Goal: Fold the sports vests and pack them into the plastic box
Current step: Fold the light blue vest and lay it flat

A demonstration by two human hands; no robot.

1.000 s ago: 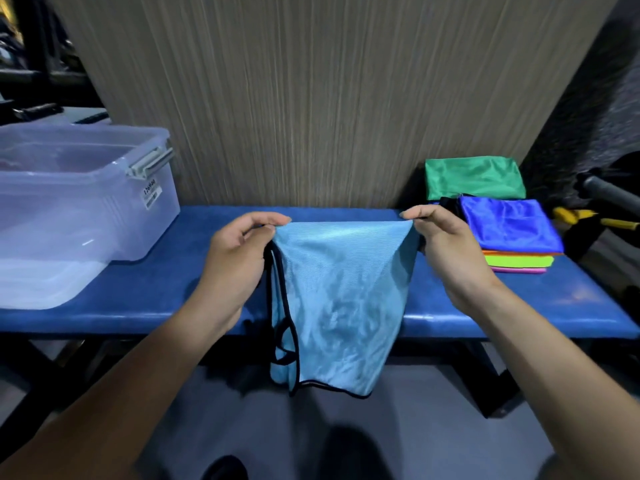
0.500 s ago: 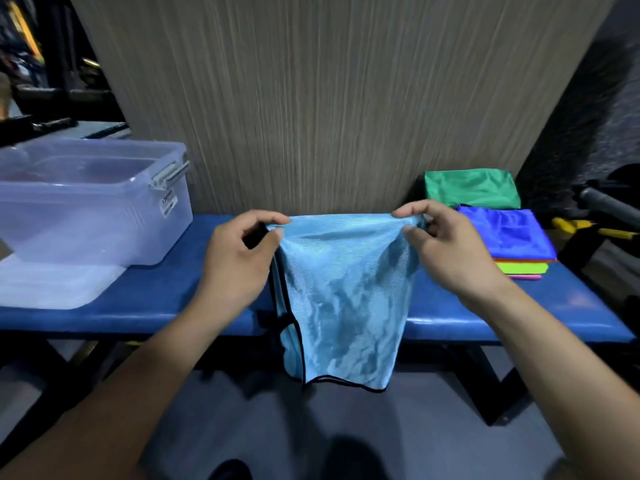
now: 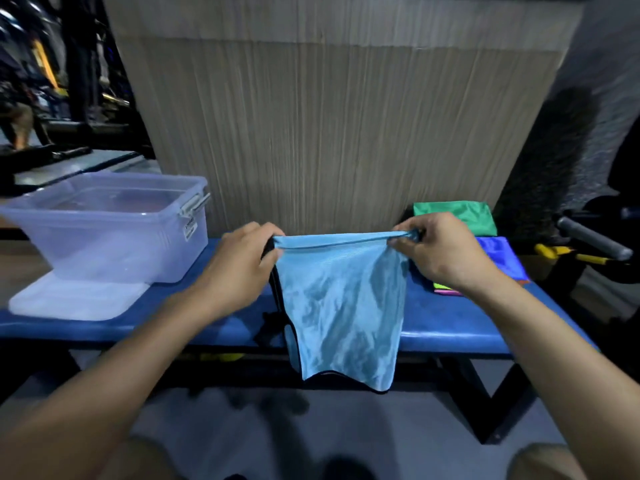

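A light blue sports vest [image 3: 341,306] with black trim hangs folded in front of the blue bench [image 3: 457,323], its lower edge below the bench front. My left hand [image 3: 239,265] pinches its top left corner and my right hand [image 3: 440,251] pinches its top right corner, stretching the top edge taut. The clear plastic box [image 3: 104,226] stands open on the bench's left end, on top of its white lid [image 3: 76,299]. A stack of folded vests lies at the right end: a royal blue one [image 3: 502,254] on top of green-yellow and pink ones, with a green vest [image 3: 457,216] behind.
A wood-grain panel [image 3: 329,133] rises directly behind the bench. A grey handle and yellow-black equipment [image 3: 588,244] sit to the right of the bench. Dark gym gear stands at the far left. Grey floor lies below.
The view has tilted up and both hands have lifted the vest slightly higher and drawn its top edge tighter. The grips on the corners are the same.
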